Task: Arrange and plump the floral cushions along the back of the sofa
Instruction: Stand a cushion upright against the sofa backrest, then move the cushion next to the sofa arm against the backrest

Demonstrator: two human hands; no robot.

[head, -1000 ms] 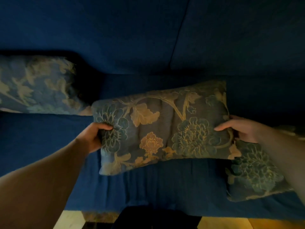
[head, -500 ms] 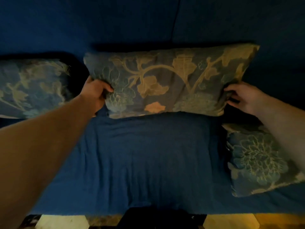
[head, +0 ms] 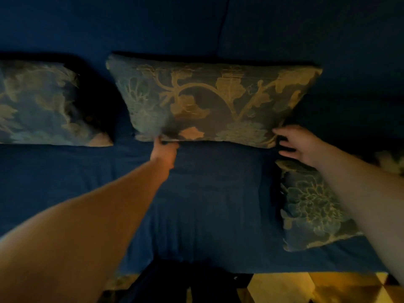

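The middle floral cushion (head: 214, 101) stands on its long edge against the back of the blue sofa (head: 207, 204). My left hand (head: 165, 149) pinches its lower edge left of centre; that spot is blurred. My right hand (head: 295, 145) hovers with fingers spread at the cushion's lower right corner and holds nothing. A second floral cushion (head: 43, 103) leans against the sofa back at the left. A third floral cushion (head: 310, 206) lies flat on the seat at the right, partly under my right forearm.
A bit of another floral fabric (head: 391, 162) shows at the far right edge. Yellow patterned floor tiles (head: 306, 287) run along the sofa's front edge. My dark trouser legs (head: 185, 281) stand against the sofa front. The light is dim.
The middle cushion went from the seat up against the sofa back. My left hand slid from its left end to its lower edge. My right hand let go of the right end.
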